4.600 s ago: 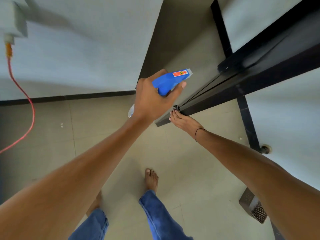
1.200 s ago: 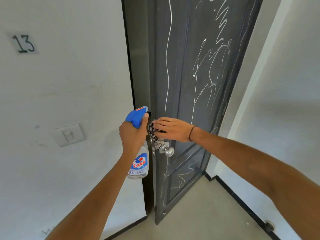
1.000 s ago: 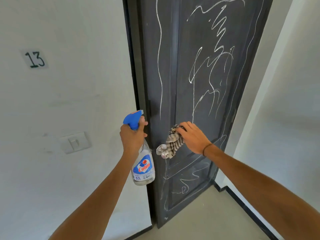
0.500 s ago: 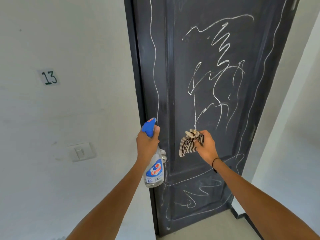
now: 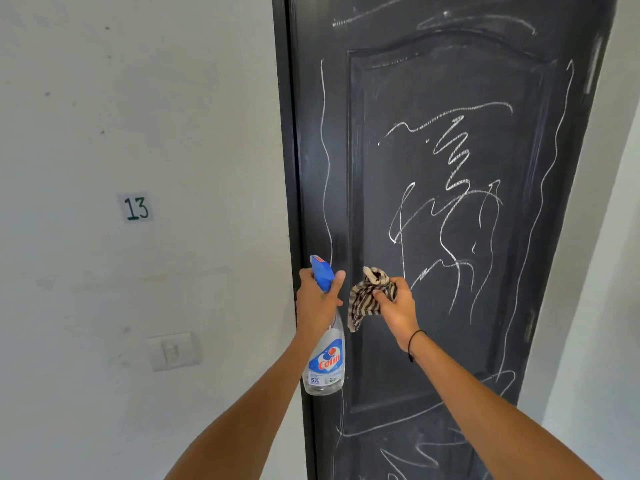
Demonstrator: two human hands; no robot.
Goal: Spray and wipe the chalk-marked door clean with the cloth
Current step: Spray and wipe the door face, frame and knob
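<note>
A black panelled door (image 5: 433,81) stands in front of me, covered in white chalk scribbles (image 5: 450,188) and wavy lines along its edges. My left hand (image 5: 317,301) grips a clear spray bottle (image 5: 325,362) with a blue trigger head, held upright by the door's left edge, nozzle toward the door. My right hand (image 5: 398,306) holds a bunched striped cloth (image 5: 367,297) just in front of the door's middle panel, below the scribbles. The door knob is hidden behind the bottle and hands.
A white wall (image 5: 138,116) fills the left, with a paper label reading 13 (image 5: 136,207) and a light switch (image 5: 173,351) lower down. Another white wall (image 5: 609,289) borders the door on the right.
The view has tilted up the door and the door has swung shut. My right hand has left the knob with the cloth and risen before the panel. The bottle has moved right.
</note>
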